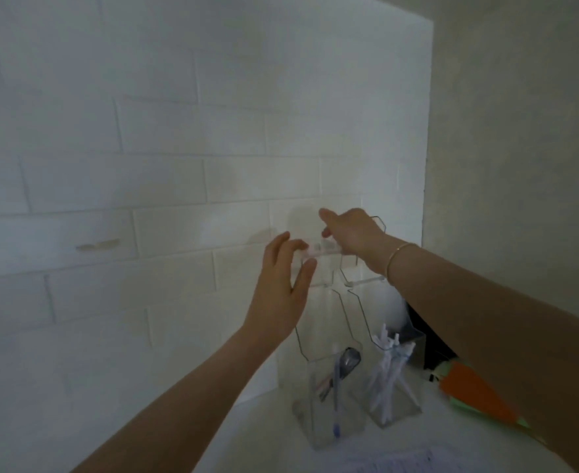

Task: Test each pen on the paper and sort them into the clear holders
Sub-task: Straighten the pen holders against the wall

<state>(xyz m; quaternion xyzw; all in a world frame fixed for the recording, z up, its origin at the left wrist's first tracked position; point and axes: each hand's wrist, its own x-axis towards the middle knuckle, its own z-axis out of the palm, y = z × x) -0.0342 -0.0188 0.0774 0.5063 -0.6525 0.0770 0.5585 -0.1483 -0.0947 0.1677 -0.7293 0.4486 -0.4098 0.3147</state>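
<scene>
Pen horizontal, long axis 9-to-3 o'clock, blurred. Left hand pinches its 9 o'clock end; right hand grips the other end above two holders.

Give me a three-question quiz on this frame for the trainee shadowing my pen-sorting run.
1. True or false: both hands are raised near the tops of the clear holders.
2. Which holder has the white pens: A left, B right?
3. What orange thing lies right of the holders?

Key:
1. True: left hand and right hand hold a pale pen.
2. B: right holder, not left holder.
3. A carrot-shaped item.
</scene>
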